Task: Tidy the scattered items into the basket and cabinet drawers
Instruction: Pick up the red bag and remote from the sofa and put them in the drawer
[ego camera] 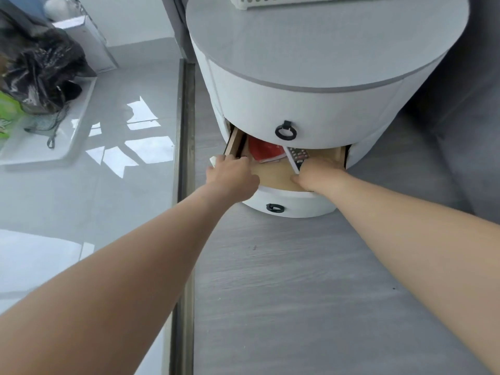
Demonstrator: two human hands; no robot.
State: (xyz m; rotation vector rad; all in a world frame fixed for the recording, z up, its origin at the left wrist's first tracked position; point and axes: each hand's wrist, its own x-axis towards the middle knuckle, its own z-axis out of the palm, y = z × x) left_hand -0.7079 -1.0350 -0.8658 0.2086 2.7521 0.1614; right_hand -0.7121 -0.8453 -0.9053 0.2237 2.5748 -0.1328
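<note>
A round white cabinet (pixel 311 109) with a grey top stands ahead. Its lower drawer (pixel 297 205) is pulled out and shows a wooden bottom. A red book (pixel 263 151) lies at the back of the drawer. My right hand (pixel 319 175) reaches into the drawer and grips the near end of a white-edged remote control (pixel 297 156) with grey buttons. My left hand (pixel 232 175) curls over the drawer's left end, where a bit of white shows beside the thumb. The white perforated basket (pixel 297 0) sits at the far edge of the cabinet top.
The upper drawer is closed, with its black ring handle (pixel 286 131) above my hands. A black bag (pixel 40 71) and a green pack (pixel 8 115) lie on a white tray (pixel 54 147) on the glossy floor at left. A metal floor strip (pixel 185 158) runs between the floors.
</note>
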